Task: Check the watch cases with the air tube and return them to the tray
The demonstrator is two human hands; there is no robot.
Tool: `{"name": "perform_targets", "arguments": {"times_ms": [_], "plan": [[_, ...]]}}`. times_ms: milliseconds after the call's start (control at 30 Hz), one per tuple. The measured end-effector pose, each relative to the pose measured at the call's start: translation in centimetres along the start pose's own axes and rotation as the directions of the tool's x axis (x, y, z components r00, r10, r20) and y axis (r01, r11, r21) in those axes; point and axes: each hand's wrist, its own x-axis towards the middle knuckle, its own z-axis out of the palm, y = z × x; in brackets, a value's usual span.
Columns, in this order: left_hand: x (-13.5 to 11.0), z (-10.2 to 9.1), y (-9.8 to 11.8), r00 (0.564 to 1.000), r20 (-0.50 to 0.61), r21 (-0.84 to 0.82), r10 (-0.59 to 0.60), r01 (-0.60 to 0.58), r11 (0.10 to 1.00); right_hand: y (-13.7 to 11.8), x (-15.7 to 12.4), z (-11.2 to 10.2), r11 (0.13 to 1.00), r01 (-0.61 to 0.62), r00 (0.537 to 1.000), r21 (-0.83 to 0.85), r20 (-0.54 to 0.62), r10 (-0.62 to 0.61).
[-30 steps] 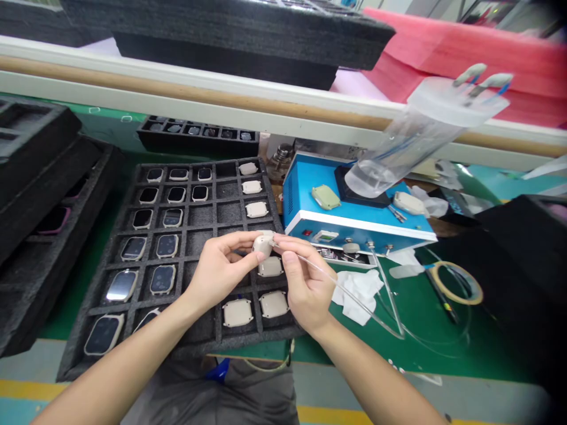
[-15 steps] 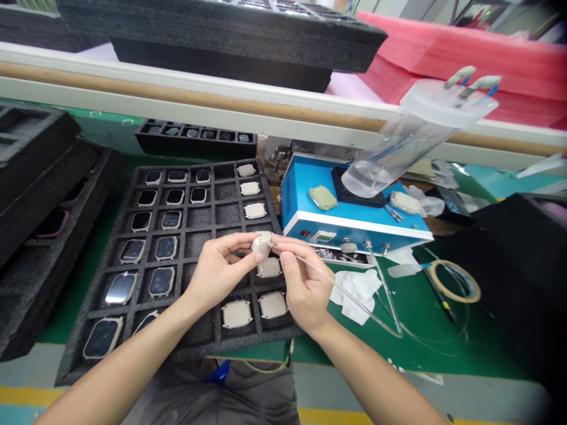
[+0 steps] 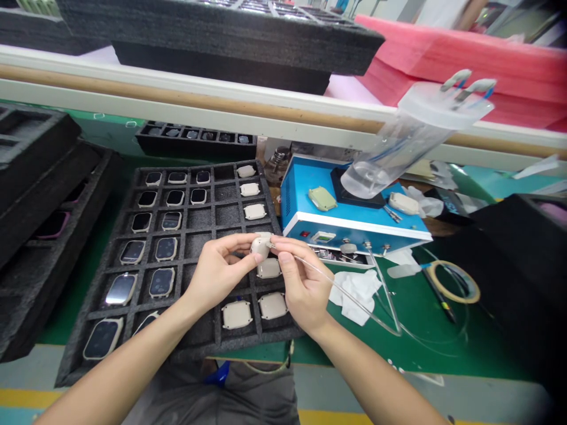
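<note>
Between thumb and fingers, my left hand (image 3: 225,260) grips a small beige watch case (image 3: 260,245), tilted on its side above the foam tray. My right hand (image 3: 305,280) pinches the end of a thin clear tube (image 3: 349,296); its small metal tip meets the side of the case. The tube runs back to the front of a blue machine (image 3: 296,203). Below both hands lies the black foam tray (image 3: 199,217), with screen-up watches in its left columns and beige cases, such as this one (image 3: 236,314), in its right columns.
On the machine stand a clear cylinder (image 3: 390,150) and a green watch case (image 3: 322,199). White tissue (image 3: 357,295) and a tape roll (image 3: 456,282) lie to the right. Stacked black trays (image 3: 44,236) rise at left; a shelf rail (image 3: 199,97) crosses behind.
Almost nothing differs: both hands hold the watch case and tube in the same place. The view has shifted very slightly.
</note>
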Motion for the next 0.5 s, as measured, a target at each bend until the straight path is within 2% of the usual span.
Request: {"name": "perform_targets", "arguments": {"times_ms": [500], "plan": [[-0.08,-0.05,0.07,1.000,0.024,-0.026,-0.012,0.012,1.000,0.14,-0.17,0.03,0.999,-0.033,0.999,0.031,-0.013,0.033]]}}
